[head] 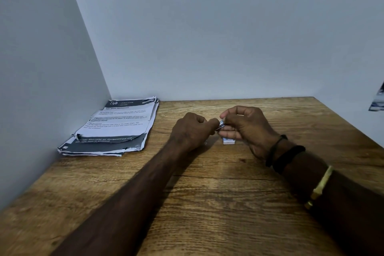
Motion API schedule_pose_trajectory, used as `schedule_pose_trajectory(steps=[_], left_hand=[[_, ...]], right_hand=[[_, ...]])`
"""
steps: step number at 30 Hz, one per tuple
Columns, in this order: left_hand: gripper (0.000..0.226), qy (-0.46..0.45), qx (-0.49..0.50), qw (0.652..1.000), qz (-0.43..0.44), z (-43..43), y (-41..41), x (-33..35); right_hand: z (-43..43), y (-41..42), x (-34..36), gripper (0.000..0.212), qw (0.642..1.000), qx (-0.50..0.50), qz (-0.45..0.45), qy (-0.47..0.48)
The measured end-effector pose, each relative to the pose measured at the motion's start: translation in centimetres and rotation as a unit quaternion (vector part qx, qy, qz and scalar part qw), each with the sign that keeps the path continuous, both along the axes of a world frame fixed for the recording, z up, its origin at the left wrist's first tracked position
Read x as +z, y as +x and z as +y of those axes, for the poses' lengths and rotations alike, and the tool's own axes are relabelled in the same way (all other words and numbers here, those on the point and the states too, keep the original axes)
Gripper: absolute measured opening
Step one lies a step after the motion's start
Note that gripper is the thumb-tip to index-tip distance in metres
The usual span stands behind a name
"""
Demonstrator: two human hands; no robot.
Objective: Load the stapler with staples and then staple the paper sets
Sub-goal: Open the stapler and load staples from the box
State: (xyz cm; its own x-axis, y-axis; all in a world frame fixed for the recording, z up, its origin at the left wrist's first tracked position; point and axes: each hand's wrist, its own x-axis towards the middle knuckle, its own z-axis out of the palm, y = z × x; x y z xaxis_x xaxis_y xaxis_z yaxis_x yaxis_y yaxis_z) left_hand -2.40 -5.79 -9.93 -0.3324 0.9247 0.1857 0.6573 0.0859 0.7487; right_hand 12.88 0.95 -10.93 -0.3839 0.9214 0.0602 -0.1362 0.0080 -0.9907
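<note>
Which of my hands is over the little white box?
Your right hand, the one with black bands at its wrist; the little white box shows just beneath it. The bare-wristed left hand sits beside it. Both pinch a shiny metal piece.

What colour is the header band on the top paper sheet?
Header band: dark grey, white lettering; head view.

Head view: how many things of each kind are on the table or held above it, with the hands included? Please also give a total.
Hands: 2, the left hand and the right hand
paper stack: 1
small metal piece, pinched between both hands: 1
small white box: 1
Total: 5
</note>
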Motion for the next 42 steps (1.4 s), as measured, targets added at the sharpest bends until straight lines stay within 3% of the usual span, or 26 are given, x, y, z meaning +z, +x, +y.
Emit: schedule_pose_trajectory(steps=[7, 13, 19, 23, 26, 28, 30, 32, 35, 39, 42], left_hand=[[0.053, -0.023, -0.045, 0.996, -0.07, -0.4, -0.2, 0.4], [0.032, 0.035, -0.113, 0.987, -0.107, -0.7, -0.8, 0.2], [0.037, 0.073, -0.138, 0.985, -0.069, -0.7, -1.2, 0.1], [0.017, 0.093, -0.129, 0.986, -0.04, -0.5, -1.3, -1.0], [0.018, 0.119, -0.126, 0.984, 0.032, -0.2, -1.7, -1.8], [0.012, 0.128, -0.129, 0.982, 0.041, -0.2, -1.8, -1.8], [0.009, 0.128, -0.121, 0.984, 0.038, -0.1, -2.0, -1.7], [0.008, 0.121, -0.105, 0.986, 0.038, -0.1, -2.1, -1.7], [0.007, 0.125, -0.089, 0.988, 0.036, -0.1, -2.5, -1.6], [0.007, 0.122, -0.086, 0.988, 0.037, -0.1, -2.5, -1.7], [0.005, 0.133, -0.078, 0.987, 0.037, 0.0, -2.2, -1.6]], right_hand=[[0.4, 0.0, -0.1, 0.006, 0.999, -0.037, -0.004, -0.011], [1.2, 0.5, -0.3, 0.005, 0.998, -0.046, 0.001, -0.036], [1.5, 1.0, -0.1, 0.004, 0.994, -0.063, 0.038, -0.079], [1.4, 1.0, 0.0, 0.003, 0.992, -0.059, 0.052, -0.101], [1.1, 0.9, -0.1, 0.005, 0.991, -0.045, 0.06, -0.107], [0.9, 1.0, -0.2, 0.008, 0.995, -0.034, 0.044, -0.085], [0.8, 1.2, -0.4, 0.01, 0.998, -0.05, -0.024, 0.01], [0.9, 1.5, -0.5, 0.011, 0.968, -0.107, -0.142, 0.178], [0.6, 2.0, -0.1, 0.017, 0.879, -0.137, -0.282, 0.359], [0.0, 2.1, 0.5, 0.023, 0.802, -0.132, -0.387, 0.435], [-0.5, 2.2, 0.8, 0.025, 0.776, -0.132, -0.406, 0.464]])
